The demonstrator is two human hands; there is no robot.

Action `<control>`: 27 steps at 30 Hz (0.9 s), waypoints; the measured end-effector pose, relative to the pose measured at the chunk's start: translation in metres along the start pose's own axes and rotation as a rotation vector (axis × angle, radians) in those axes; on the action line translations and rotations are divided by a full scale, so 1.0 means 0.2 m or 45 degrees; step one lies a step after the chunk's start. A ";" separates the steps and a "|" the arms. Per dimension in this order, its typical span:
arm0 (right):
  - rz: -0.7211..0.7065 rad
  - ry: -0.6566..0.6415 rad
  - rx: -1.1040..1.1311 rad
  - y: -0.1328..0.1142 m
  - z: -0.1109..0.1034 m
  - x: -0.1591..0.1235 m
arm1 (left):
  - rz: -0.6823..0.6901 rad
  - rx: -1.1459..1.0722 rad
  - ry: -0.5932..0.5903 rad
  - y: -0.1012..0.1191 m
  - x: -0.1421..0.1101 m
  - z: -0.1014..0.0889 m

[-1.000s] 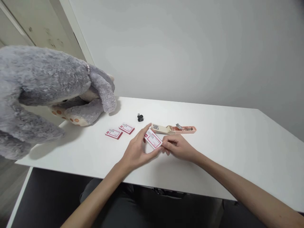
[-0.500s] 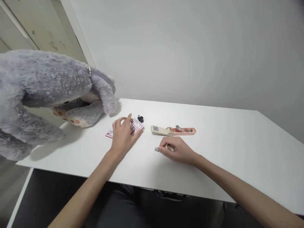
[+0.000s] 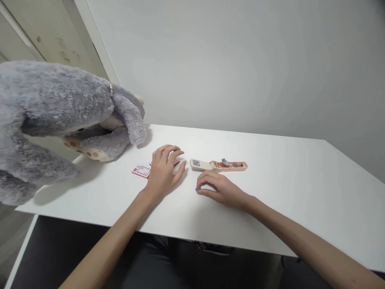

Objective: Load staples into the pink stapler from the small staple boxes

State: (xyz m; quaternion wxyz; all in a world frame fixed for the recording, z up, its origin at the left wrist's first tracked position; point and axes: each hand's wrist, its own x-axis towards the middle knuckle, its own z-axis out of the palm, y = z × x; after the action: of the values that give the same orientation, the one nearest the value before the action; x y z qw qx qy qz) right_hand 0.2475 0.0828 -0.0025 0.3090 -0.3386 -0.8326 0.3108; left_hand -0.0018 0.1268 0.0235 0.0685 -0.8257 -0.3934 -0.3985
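My left hand [image 3: 163, 170] hovers over the small white-and-red boxes with thumb and fingers apart. One box [image 3: 141, 171] shows left of the palm; another red-edged box [image 3: 176, 162] shows in part under the fingers. A dark bit at the fingertips is mostly covered. My right hand [image 3: 221, 188] pinches a small grey piece [image 3: 197, 189] just above the table; its kind is too small to make out. Beyond that hand lies a hinged cream-and-peach case [image 3: 231, 169], opened out flat, with a shiny metal part [image 3: 225, 162] tilted up from its peach half.
A big grey plush toy [image 3: 60, 100] leans over the left end of the white table [image 3: 279, 200]. Behind the table rises a plain grey wall [image 3: 228, 64]. The table's front edge runs below my forearms.
My left hand has shifted slightly right over the boxes, its fingers now covering the black item and upper box. My right hand's fingers have moved further over the grey piece, which shows less.
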 end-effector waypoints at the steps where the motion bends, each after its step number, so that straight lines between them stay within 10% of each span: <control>1: 0.066 0.029 0.089 0.00 0.00 0.00 | 0.018 -0.028 -0.010 0.01 0.02 0.01; 15: 0.360 0.417 0.646 0.02 -0.07 0.03 | 0.124 -0.135 -0.235 0.08 0.03 0.14; 27: 0.356 0.941 0.230 0.11 -0.33 0.01 | 0.047 -0.099 -0.254 0.02 0.00 0.14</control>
State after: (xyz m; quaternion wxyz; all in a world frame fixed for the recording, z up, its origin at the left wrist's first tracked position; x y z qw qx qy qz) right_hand 0.3026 0.1173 0.0229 0.5708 -0.5088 -0.5808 0.2793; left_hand 0.0176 0.1348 0.0054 0.0044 -0.8704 -0.3672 -0.3281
